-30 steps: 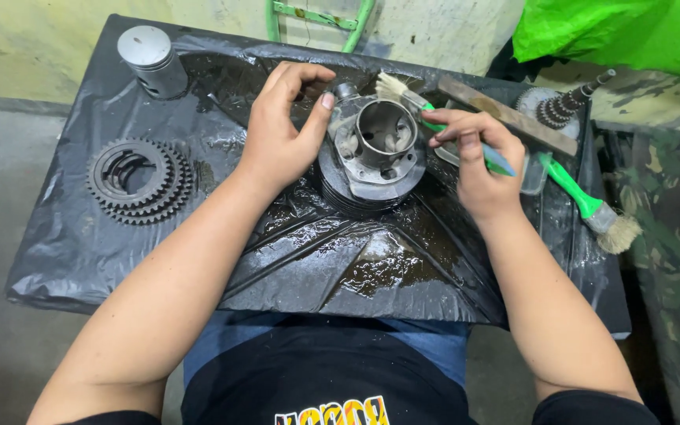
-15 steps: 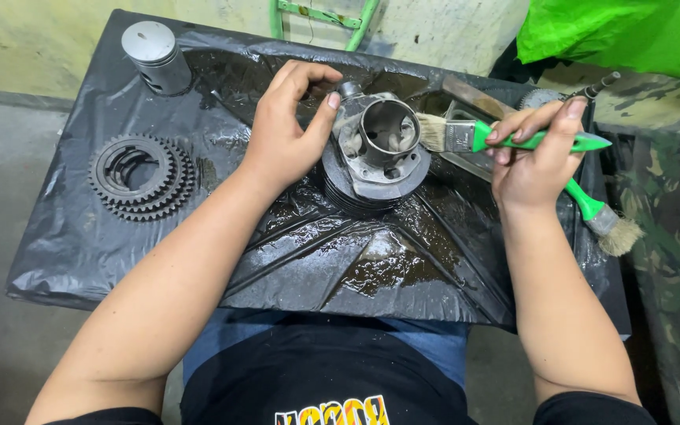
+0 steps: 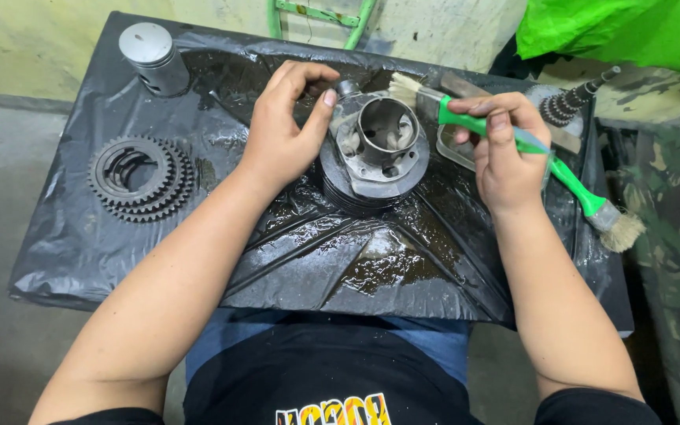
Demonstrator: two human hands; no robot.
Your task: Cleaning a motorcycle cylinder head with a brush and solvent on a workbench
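Note:
A finned metal engine cylinder (image 3: 375, 153) stands upright on a table covered with wet black plastic sheet (image 3: 340, 252). My left hand (image 3: 285, 130) grips the cylinder's left rim, thumb and fingers around its top edge. My right hand (image 3: 501, 153) holds a green-handled paintbrush (image 3: 454, 114) by the handle. Its pale bristles point left and hover just above the cylinder's upper right edge.
A stack of dark gear sprockets (image 3: 142, 177) lies at the left. A grey piston (image 3: 153, 57) stands at the back left. A second green-handled brush (image 3: 596, 208) lies at the right edge, a stepped gear shaft (image 3: 568, 101) behind it. Green fabric (image 3: 631, 35) hangs at the top right.
My right hand lifted the brush out of the cylinder, swung it to the right, then brought the bristles back toward the cylinder's upper right edge. My left hand kept its hold.

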